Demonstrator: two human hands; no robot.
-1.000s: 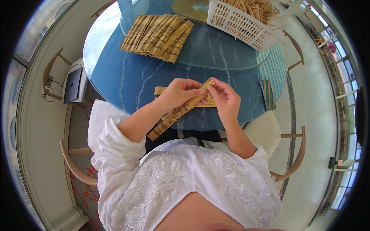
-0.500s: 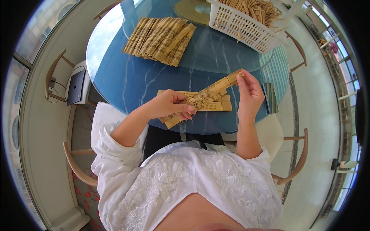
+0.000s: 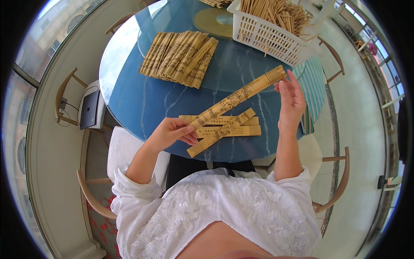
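Note:
My left hand pinches the lower end of a long golden paper chopstick sleeve, printed with dark pictures. The sleeve slants up to the right above the table. At its upper end is my right hand, fingers apart; whether a fingertip still touches the paper is hard to see. Beneath the held sleeve, several more lie on the blue table: a flat sleeve has another sleeve crossing it at a slant. Farther off to the left, a fanned pile of matching sleeves overlaps in a row.
A white slatted basket heaped with wooden chopsticks stands at the far right of the round table. A striped cloth-like piece lies along the right edge. Left of the table, a laptop rests on a chair.
The held sleeve has lifted off the ones below, its upper end moving up and right. My right hand's pinch has loosened, its fingers spreading. My left hand has shifted left and slightly lower.

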